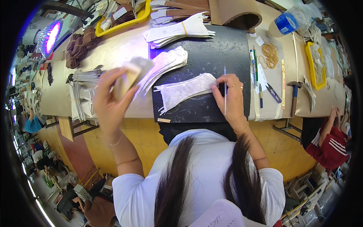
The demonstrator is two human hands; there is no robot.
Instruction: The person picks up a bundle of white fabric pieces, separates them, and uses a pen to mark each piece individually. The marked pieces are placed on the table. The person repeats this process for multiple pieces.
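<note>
My left hand (113,90), smeared by motion, is raised over the left of the black board (204,108). Its fingers and thumb grip a pale yellow, block-like piece (124,82) with a blurred greyish edge; its kind is unclear. My right hand (233,99) holds a slim white pen (225,99) upright between the fingers. The same hand's fingertips touch the right end of a small stack of white cut pieces (185,90), wide and strip-ended at the left. Just beyond lies a second stack of white pieces (166,64), and behind it a rubber-banded bundle (177,32).
A glowing lamp (50,38) stands at the left, near brown strips (77,49) and grey-white bundles (79,100). To the right are rubber bands (269,56), pens (255,70), a hammer (294,96) and a blue-labelled jug (283,24). Another person in red (329,145) sits far right.
</note>
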